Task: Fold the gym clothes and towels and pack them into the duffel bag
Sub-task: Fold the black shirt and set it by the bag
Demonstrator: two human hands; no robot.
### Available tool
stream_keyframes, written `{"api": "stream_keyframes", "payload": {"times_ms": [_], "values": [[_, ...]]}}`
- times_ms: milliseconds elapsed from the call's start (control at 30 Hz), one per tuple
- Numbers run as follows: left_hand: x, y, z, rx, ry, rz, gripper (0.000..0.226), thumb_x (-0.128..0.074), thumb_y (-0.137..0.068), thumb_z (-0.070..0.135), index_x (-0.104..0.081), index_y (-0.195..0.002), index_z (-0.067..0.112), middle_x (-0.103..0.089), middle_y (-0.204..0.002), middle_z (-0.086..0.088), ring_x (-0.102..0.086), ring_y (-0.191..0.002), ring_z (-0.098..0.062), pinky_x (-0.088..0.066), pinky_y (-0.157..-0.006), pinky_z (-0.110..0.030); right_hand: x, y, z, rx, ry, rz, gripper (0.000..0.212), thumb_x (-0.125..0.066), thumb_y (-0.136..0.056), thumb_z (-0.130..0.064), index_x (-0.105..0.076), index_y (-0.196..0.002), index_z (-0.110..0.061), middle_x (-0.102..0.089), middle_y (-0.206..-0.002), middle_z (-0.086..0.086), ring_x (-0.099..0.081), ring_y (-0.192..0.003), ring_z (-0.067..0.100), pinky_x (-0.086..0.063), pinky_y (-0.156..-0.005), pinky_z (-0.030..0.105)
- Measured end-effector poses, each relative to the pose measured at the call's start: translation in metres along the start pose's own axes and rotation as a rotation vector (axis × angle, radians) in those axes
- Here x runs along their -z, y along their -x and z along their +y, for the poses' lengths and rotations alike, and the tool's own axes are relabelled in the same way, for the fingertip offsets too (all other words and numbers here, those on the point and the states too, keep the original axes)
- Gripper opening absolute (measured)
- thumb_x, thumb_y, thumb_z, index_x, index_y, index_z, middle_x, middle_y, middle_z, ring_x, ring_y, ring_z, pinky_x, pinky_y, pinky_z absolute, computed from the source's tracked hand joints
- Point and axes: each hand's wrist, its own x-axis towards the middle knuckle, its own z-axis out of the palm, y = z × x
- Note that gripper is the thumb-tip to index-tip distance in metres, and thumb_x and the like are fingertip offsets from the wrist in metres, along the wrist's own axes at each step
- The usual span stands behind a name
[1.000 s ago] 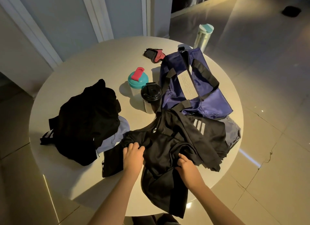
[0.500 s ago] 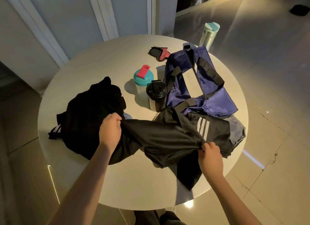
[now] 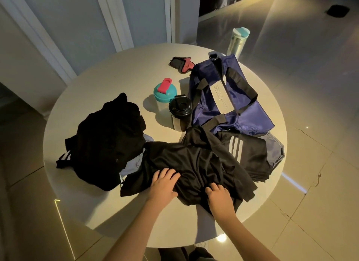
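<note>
A black shirt [image 3: 194, 163] lies crumpled on the near part of the round white table [image 3: 116, 76]. My left hand [image 3: 163, 185] rests on its near left part with fingers spread. My right hand [image 3: 219, 198] grips the shirt's near edge with curled fingers. Black shorts with white stripes [image 3: 246, 153] lie to the right over a grey garment [image 3: 276, 149]. A heap of black clothes [image 3: 108, 142] sits at the left, with a pale blue-grey piece [image 3: 134, 165] showing under it. The navy duffel bag [image 3: 229, 97] lies behind the shirt at the right.
A shaker with a teal lid [image 3: 163, 91] and a cup with a black lid [image 3: 180, 109] stand left of the bag. Red and black gloves [image 3: 181, 64] lie further back. A tall bottle with a teal cap [image 3: 238, 41] stands at the far edge. Tiled floor surrounds the table.
Both hands had lifted the shirt and pulled it wide apart; now the shirt is down on the table and the hands have come closer together on its near part.
</note>
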Motion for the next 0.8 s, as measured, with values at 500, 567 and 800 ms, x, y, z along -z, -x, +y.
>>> {"api": "stream_keyframes", "payload": {"times_ms": [500, 567, 800], "values": [[0.028, -0.013, 0.003, 0.146, 0.41, 0.228, 0.022, -0.038, -0.101, 0.022, -0.058, -0.101, 0.012, -0.06, -0.095, -0.002, -0.053, -0.096, -0.022, -0.034, -0.087, -0.033, 0.06, 0.006, 0.0, -0.353, -1.157, 0.086, 0.029, -0.047, -0.098, -0.018, -0.054, -0.071, -0.01, -0.054, -0.07, 0.007, -0.05, -0.068, 0.015, -0.04, -0.066, 0.023], [0.046, -0.001, 0.005, 0.185, 0.604, 0.194, 0.019, -0.038, -0.101, 0.023, -0.052, -0.095, 0.013, -0.051, -0.081, 0.001, -0.051, -0.082, -0.02, -0.037, -0.077, -0.032, 0.065, 0.007, 0.004, -0.331, -1.155, 0.082, 0.032, -0.048, -0.097, -0.021, -0.049, -0.068, -0.009, -0.047, -0.065, 0.008, -0.044, -0.064, 0.016, -0.035, -0.063, 0.025], [0.093, 0.053, 0.013, 0.211, 0.883, -0.097, 0.023, -0.046, -0.098, 0.025, -0.053, -0.077, 0.016, -0.046, -0.068, 0.005, -0.043, -0.063, -0.006, -0.036, -0.065, -0.023, 0.074, 0.032, 0.017, -0.201, -1.062, 0.032, 0.04, -0.05, -0.095, -0.028, -0.036, -0.061, -0.014, -0.031, -0.058, 0.005, -0.028, -0.054, 0.01, -0.025, -0.056, 0.026]]}}
